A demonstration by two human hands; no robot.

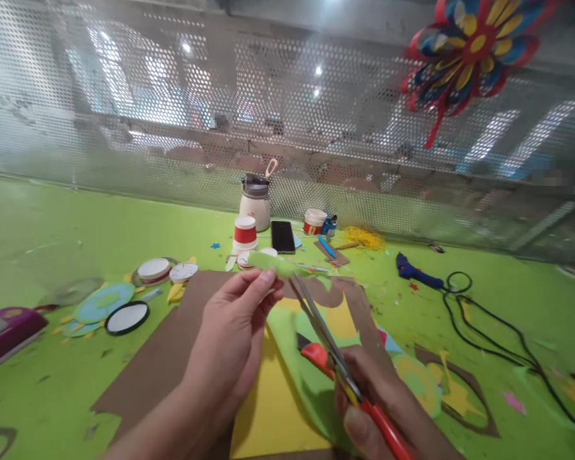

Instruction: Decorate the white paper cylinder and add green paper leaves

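Red-handled scissors and the right hand are nearest the camera. The right hand is curled around the handles, thumb on the near side; whether fingers pass through both loops cannot be told. The blades point at the far edge of the surface, presumably to bring the tips level with the workpiece. The left hand pinches a light-green piece between thumb and fingers. The piece appears raised near the far edge of the brown cardboard, a grip that likely leaves its free end accessible to the blades. Tips and piece are near each other; contact is not evident.

Beneath the hands, a green sheet overlaps a yellow sheet on the cardboard, which probably serves as a work mat. A red cutter is visible beside the scissors; whether it is held or lying down cannot be determined.

Bright green covers the surface. A bottle stands upright near its far edge, with a phone beside it. A blue glue gun lies toward the right edge, apart from the paper, probably for clearance. A perforated panel rises along the far edge; a petalled ornament appears above its right end, and ceiling lights show through the perforations.
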